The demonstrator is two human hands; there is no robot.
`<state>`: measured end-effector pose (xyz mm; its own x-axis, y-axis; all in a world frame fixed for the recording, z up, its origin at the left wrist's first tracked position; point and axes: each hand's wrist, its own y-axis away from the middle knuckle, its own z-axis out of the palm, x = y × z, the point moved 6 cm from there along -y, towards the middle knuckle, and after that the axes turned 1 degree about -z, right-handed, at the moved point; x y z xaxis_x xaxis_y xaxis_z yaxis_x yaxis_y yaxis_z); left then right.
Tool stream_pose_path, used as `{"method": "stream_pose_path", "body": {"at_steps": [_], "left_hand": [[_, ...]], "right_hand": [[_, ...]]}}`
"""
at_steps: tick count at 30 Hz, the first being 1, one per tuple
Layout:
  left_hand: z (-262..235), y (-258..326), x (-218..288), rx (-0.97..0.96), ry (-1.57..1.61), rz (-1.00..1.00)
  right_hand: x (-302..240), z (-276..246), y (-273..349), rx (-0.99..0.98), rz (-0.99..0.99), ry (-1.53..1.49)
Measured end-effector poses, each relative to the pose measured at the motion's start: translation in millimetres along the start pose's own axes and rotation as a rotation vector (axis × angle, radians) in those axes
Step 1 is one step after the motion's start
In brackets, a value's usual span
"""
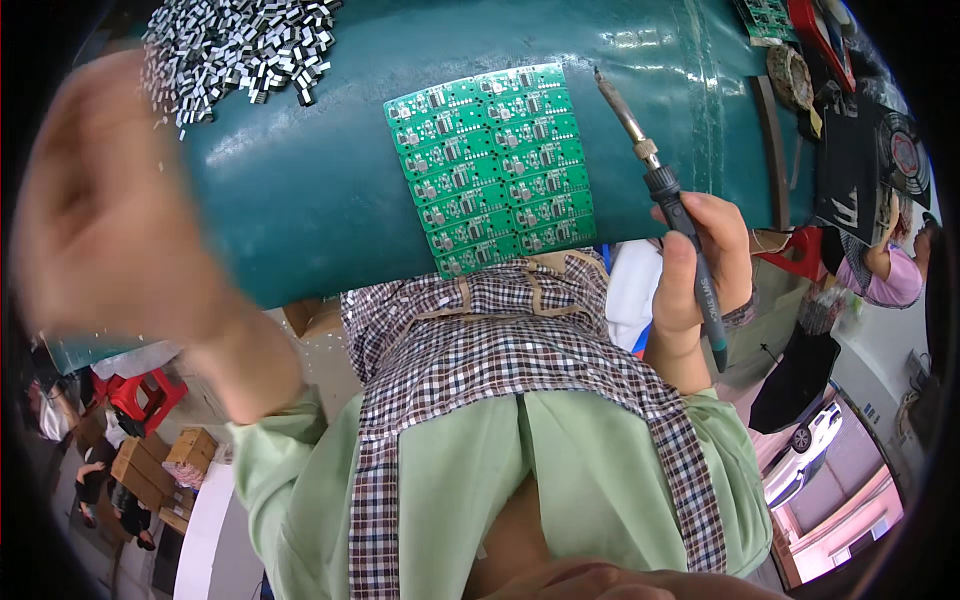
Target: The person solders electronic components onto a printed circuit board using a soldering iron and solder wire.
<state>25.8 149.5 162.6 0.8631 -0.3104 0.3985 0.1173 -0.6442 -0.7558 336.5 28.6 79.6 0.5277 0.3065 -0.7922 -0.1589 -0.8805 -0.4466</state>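
A soldering iron (671,185) with a dark handle and metal tip rests in my right hand (705,260), its tip pointing up and away over the green work surface. In front of me lies a green panel of small circuit boards (490,170), joined in two columns and carrying small parts. My left hand (110,210) is smeared by motion at the far left, beside a heap of small black-and-silver components (245,50). Blur hides its fingers and whether anything is in them.
The green mat (310,200) covers the table. At the far right are a dark bar (770,150), a brown roundish lump (790,78), another green board (768,20) and a fan (903,150). Red stools (145,395) and cardboard boxes (145,470) stand behind; other people sit nearby.
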Motion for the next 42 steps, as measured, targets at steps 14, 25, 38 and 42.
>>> {"method": "stream_pose_path", "body": {"at_steps": [14,25,38,42], "left_hand": [[62,132,17,-0.512,0.311,-0.336],[69,128,21,-0.517,0.224,-0.311],[74,127,23,-0.596,0.189,-0.261],[74,127,22,-0.634,0.241,-0.274]], "right_hand": [[-13,65,-19,-0.247,0.055,-0.067],[-10,78,-23,-0.249,0.069,-0.073],[-10,80,-20,-0.251,0.081,-0.075],[-16,78,-17,-0.267,0.003,-0.036]]}}
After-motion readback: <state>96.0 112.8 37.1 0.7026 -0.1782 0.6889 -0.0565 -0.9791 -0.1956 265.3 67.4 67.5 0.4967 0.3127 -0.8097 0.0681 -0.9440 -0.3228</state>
